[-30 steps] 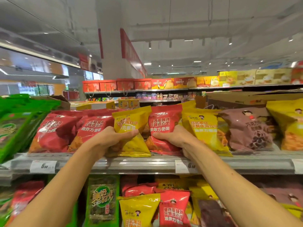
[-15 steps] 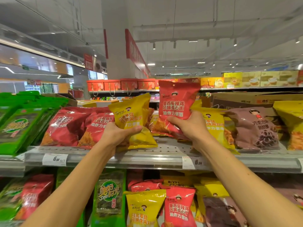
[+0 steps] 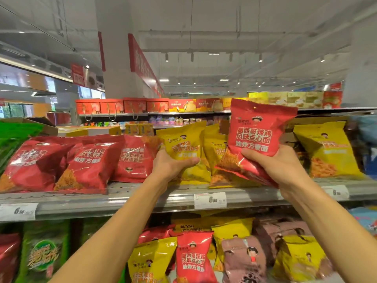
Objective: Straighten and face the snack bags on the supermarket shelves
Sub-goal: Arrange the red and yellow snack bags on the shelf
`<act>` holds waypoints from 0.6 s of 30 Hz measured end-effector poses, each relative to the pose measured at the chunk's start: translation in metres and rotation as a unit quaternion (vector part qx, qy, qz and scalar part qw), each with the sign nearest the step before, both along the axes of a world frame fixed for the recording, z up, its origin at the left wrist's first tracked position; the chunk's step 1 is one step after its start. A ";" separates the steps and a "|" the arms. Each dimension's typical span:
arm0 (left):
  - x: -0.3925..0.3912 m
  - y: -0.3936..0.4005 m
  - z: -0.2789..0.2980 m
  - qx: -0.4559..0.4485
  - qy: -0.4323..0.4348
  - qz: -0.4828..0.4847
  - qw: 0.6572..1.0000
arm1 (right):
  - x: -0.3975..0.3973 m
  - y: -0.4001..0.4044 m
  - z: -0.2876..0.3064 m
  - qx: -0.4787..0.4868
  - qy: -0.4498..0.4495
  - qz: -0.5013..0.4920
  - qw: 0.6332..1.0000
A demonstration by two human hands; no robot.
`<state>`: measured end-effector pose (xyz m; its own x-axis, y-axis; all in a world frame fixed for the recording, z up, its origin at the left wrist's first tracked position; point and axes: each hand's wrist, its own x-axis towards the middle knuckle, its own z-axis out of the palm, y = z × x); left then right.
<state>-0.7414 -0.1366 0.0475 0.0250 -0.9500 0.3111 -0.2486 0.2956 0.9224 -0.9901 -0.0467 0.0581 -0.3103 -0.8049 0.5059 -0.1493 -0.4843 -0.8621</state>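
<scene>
Head view: R hand (image 3: 282,166) grips the red bag (image 3: 259,135), now lifted clear of the shelf (image 3: 130,203) vs 1 s ago. L hand (image 3: 173,167) pinches the yellow bag (image 3: 184,147), shifted right w/ other yellows. Red row (image 3: 81,160) beyond sits faced, so sorting by colour looks underway.

Left hand (image 3: 173,166) holds yellow bag (image 3: 184,148); right hand (image 3: 279,166) lifts red bag (image 3: 255,135).

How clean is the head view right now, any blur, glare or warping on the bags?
Head view: red bag in the right hand prints sharp; far right edge smeared with blur; glare streaks on the left red bags; shelf rail bows from wide-angle distortion; left hand on the yellow bag slightly soft.
</scene>
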 end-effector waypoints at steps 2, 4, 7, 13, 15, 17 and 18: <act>-0.004 -0.006 -0.001 0.002 -0.007 0.002 1.000 | -0.002 0.003 -0.005 0.008 -0.003 0.002 1.000; -0.005 -0.009 -0.001 0.012 -0.027 0.007 1.000 | -0.001 0.005 -0.009 0.015 -0.005 0.011 1.000; -0.006 -0.006 0.000 0.044 -0.049 -0.008 0.998 | 0.009 0.009 -0.011 0.015 0.006 0.025 1.000; 0.011 0.007 0.008 0.070 -0.068 -0.045 0.994 | 0.045 0.008 -0.007 0.015 0.024 0.057 0.998; 0.030 0.016 0.007 0.026 -0.060 -0.022 0.998 | 0.062 0.005 -0.006 0.017 0.028 0.067 0.997; 0.055 0.028 0.001 -0.080 -0.114 0.069 0.988 | 0.082 -0.002 -0.005 0.016 0.031 0.081 0.996; 0.069 0.036 -0.005 -0.144 -0.137 0.112 0.974 | 0.094 -0.006 -0.005 0.015 0.034 0.089 0.995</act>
